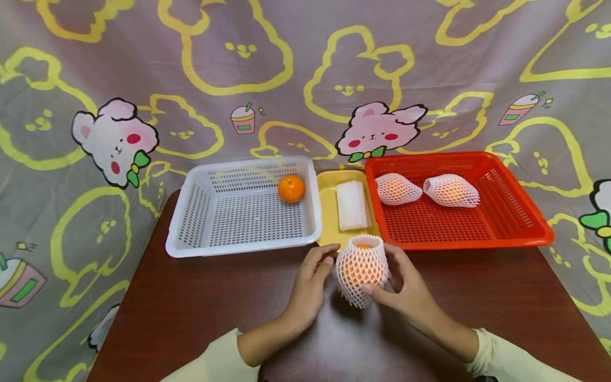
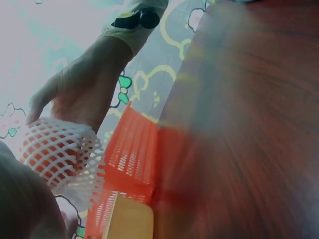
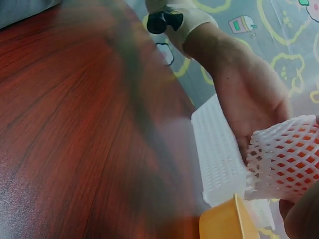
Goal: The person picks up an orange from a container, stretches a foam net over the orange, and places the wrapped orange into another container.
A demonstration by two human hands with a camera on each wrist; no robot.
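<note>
In front of you hangs a greyish-mauve cloth (image 1: 286, 58), wrapping round to your left and right and filling the background behind the table (image 1: 215, 297). You can see large yellow-outlined cartoon figures (image 1: 238, 50) printed across it, plus 2 whole pink-and-white rabbits (image 1: 379, 130) with green bows, and 3 pink drink cups (image 1: 243, 119) with straws. Soft folds run through the fabric. Your tabletop is dark reddish-brown, its wood grain clear in both wrist views. A pale sheen of light lies on the surface nearest you.
</note>
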